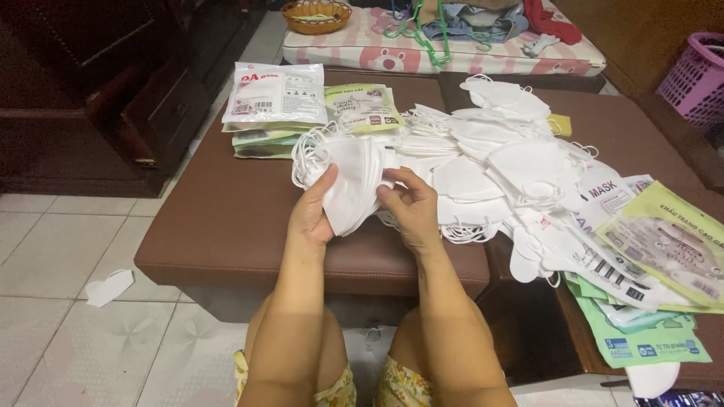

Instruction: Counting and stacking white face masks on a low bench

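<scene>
My left hand (311, 215) grips a thick stack of folded white face masks (348, 177) from the left side, thumb on top. My right hand (411, 207) pinches the stack's right edge with fingertips. The stack is held just above a brown padded bench (226, 218). Behind and to the right lies a big loose pile of white masks (490, 162) with ear loops spread over the bench.
Sealed mask packets (275, 98) are stacked at the bench's far left. Flat empty packaging bags (648, 264) overlap at the right. One white mask (108, 287) lies on the tiled floor. A woven basket (317, 15) and clothes sit on a mattress; a purple basket (697, 75) stands far right.
</scene>
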